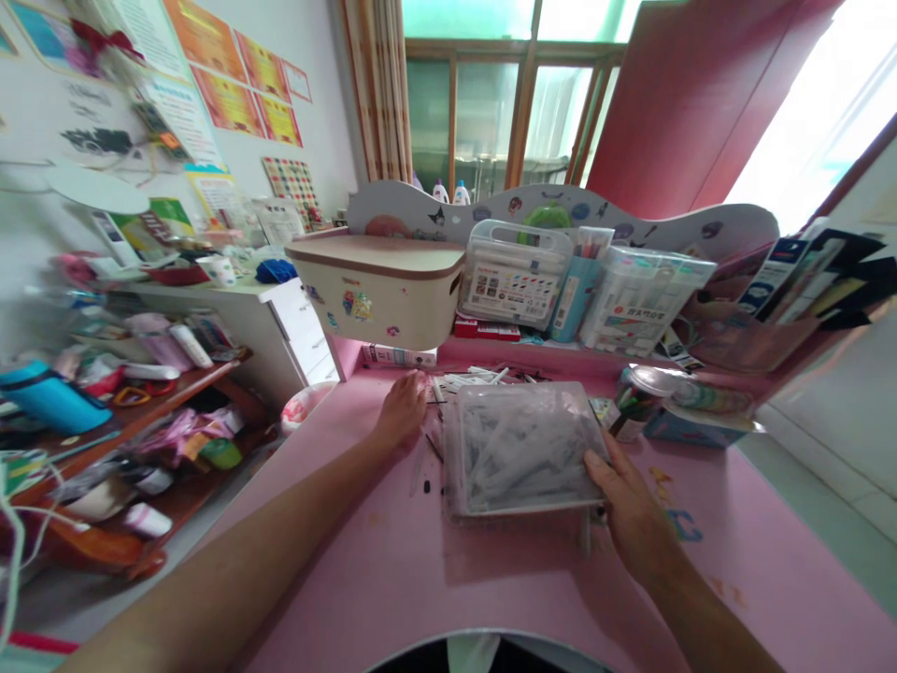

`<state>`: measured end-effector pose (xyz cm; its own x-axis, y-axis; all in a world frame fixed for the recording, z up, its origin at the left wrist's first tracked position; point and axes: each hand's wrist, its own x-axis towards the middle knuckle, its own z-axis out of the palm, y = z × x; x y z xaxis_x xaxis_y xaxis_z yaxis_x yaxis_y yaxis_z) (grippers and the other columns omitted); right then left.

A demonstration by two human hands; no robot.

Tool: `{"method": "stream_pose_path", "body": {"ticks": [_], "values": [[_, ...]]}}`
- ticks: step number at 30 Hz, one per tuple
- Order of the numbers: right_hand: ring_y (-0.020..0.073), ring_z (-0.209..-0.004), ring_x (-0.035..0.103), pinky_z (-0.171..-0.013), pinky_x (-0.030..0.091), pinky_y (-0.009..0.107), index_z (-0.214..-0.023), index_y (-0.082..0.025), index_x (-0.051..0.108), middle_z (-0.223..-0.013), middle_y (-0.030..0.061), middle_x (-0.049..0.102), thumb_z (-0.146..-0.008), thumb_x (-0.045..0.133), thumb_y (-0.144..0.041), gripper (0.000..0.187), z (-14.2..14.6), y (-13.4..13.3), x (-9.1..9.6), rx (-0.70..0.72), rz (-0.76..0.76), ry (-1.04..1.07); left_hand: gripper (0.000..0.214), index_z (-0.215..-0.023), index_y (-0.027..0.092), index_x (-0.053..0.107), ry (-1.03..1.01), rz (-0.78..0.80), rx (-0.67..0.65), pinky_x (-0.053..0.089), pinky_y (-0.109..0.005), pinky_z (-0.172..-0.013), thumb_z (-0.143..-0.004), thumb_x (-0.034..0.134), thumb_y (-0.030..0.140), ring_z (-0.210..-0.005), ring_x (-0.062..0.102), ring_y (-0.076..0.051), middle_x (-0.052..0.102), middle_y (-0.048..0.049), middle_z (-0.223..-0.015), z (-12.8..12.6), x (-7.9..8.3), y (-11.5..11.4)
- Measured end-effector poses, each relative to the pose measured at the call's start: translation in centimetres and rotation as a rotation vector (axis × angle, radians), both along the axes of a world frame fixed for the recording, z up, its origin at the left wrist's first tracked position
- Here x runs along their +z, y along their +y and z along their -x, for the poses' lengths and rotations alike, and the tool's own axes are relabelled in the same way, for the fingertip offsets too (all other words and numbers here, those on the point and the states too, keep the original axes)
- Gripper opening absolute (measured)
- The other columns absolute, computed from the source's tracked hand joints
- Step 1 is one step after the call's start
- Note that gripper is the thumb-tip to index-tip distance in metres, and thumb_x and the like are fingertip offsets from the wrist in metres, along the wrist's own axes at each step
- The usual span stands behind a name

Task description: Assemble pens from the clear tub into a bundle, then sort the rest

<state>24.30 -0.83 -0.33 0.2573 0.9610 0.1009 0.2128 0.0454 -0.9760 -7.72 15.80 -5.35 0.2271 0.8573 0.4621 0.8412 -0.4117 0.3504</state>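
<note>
My right hand (627, 500) grips the right side of a translucent plastic box (522, 449), its thumb on the near face and the other fingers mostly behind. Many whitish, pen-like sticks show through the box, which is tilted towards me above the pink desk. To the left, my left hand (405, 408) is low at the desk surface, fingers drawn together; what is under them, if anything, is hidden. Just right of those fingers lies a loose heap of white pens (476, 378), partly behind the box. A small black cap (427, 487) lies on the desk nearer to me.
A lidded cream storage bin (385, 290) sits on the desk's raised shelf, beside a clear handled case (515, 276), a blue pen box (571, 290) and another clear case (645, 299). A jar (641, 402) stands at right. Left of the desk are a bin (308, 404) and cluttered shelves.
</note>
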Motion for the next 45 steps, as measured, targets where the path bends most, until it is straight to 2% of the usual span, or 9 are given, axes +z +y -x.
{"method": "stream_pose_path", "body": {"ticks": [5, 9, 17, 24, 28, 33, 37, 42, 45], "values": [[0.0312, -0.138, 0.042, -0.115, 0.031, 0.048, -0.144, -0.032, 0.048, -0.141, 0.0011, 0.058, -0.083, 0.061, -0.055, 0.067, 0.4, -0.2, -0.2, -0.02, -0.015, -0.009, 0.041, -0.127, 0.005, 0.052, 0.066, 0.146, 0.219, 0.04, -0.046, -0.107, -0.09, 0.042, 0.021, -0.127, 0.05, -0.032, 0.057, -0.0232, -0.131, -0.8, 0.0, 3.2], [0.0314, -0.138, 0.042, -0.117, 0.028, 0.049, -0.144, -0.032, 0.048, -0.141, 0.0018, 0.057, -0.082, 0.061, -0.056, 0.067, 0.4, -0.2, -0.2, -0.033, -0.032, -0.029, 0.04, -0.127, 0.012, 0.054, 0.118, 0.186, 0.287, 0.042, -0.045, -0.104, -0.092, 0.045, 0.027, -0.123, 0.052, -0.032, 0.057, -0.0184, -0.13, -1.2, 0.1, 3.2], [0.0322, -0.139, 0.04, -0.116, 0.027, 0.051, -0.143, -0.031, 0.05, -0.141, 0.0033, 0.057, -0.082, 0.06, -0.058, 0.068, 0.1, -0.1, -0.1, -0.06, -0.033, -0.084, 0.034, -0.118, 0.017, 0.059, 0.143, 0.222, 0.366, 0.045, -0.048, -0.095, -0.089, 0.051, 0.033, -0.118, 0.052, -0.035, 0.055, -0.0173, -0.126, -1.6, 0.4, 3.2], [0.0333, -0.135, 0.046, -0.114, 0.032, 0.05, -0.142, -0.028, 0.053, -0.135, 0.0054, 0.062, -0.082, 0.06, -0.057, 0.066, -0.9, -0.5, 0.6, -0.009, 0.037, -0.113, 0.024, -0.11, 0.017, 0.061, 0.094, 0.201, 0.299, 0.043, -0.045, -0.095, -0.091, 0.049, 0.025, -0.116, 0.053, -0.033, 0.064, -0.0151, -0.116, -1.9, 0.7, 2.8], [0.0334, -0.137, 0.043, -0.115, 0.033, 0.049, -0.14, -0.03, 0.055, -0.136, 0.0044, 0.062, -0.081, 0.061, -0.057, 0.065, -1.0, -0.5, 0.4, 0.0, 0.039, -0.097, 0.02, -0.101, 0.018, 0.064, 0.063, 0.223, 0.173, 0.043, -0.037, -0.095, -0.088, 0.049, 0.015, -0.105, 0.059, -0.025, 0.068, -0.0103, -0.106, -2.2, 1.0, 2.3], [0.0323, -0.137, 0.044, -0.113, 0.035, 0.05, -0.142, -0.03, 0.052, -0.136, 0.0044, 0.062, -0.08, 0.062, -0.06, 0.07, -0.4, -0.5, 0.0, 0.014, 0.054, 0.063, 0.023, -0.093, 0.019, 0.067, 0.005, 0.267, 0.023, 0.044, -0.032, -0.091, -0.083, 0.05, 0.008, -0.099, 0.061, -0.022, 0.071, -0.0064, -0.098, -3.0, 1.8, 1.1], [0.0329, -0.133, 0.049, -0.11, 0.039, 0.05, -0.139, -0.03, 0.055, -0.133, 0.0049, 0.065, -0.079, 0.062, -0.061, 0.067, 0.1, -0.5, 0.1, 0.039, 0.088, 0.16, 0.026, -0.092, 0.019, 0.068, -0.073, 0.315, -0.029, 0.046, -0.03, -0.09, -0.081, 0.048, 0.008, -0.098, 0.063, -0.021, 0.072, -0.0056, -0.1, -3.3, 2.4, 0.4], [0.0354, -0.121, 0.06, -0.101, 0.047, 0.054, -0.137, -0.03, 0.057, -0.13, 0.0059, 0.066, -0.081, 0.06, -0.062, 0.065, 0.0, -0.2, -0.1, 0.08, 0.078, 0.188, 0.033, -0.1, 0.018, 0.069, -0.207, 0.367, -0.003, 0.048, -0.031, -0.09, -0.085, 0.04, 0.011, -0.099, 0.065, -0.02, 0.073, -0.0061, -0.103, -2.6, 2.6, 0.6], [0.0348, -0.125, 0.056, -0.103, 0.046, 0.053, -0.134, -0.03, 0.06, -0.132, 0.0043, 0.065, -0.081, 0.06, -0.062, 0.062, -0.1, -0.1, -0.1, 0.042, 0.051, 0.141, 0.034, -0.104, 0.017, 0.068, -0.285, 0.382, 0.0, 0.05, -0.035, -0.09, -0.092, 0.037, 0.022, -0.098, 0.066, -0.021, 0.073, -0.007, -0.102, -2.0, 2.7, 0.6]]}}
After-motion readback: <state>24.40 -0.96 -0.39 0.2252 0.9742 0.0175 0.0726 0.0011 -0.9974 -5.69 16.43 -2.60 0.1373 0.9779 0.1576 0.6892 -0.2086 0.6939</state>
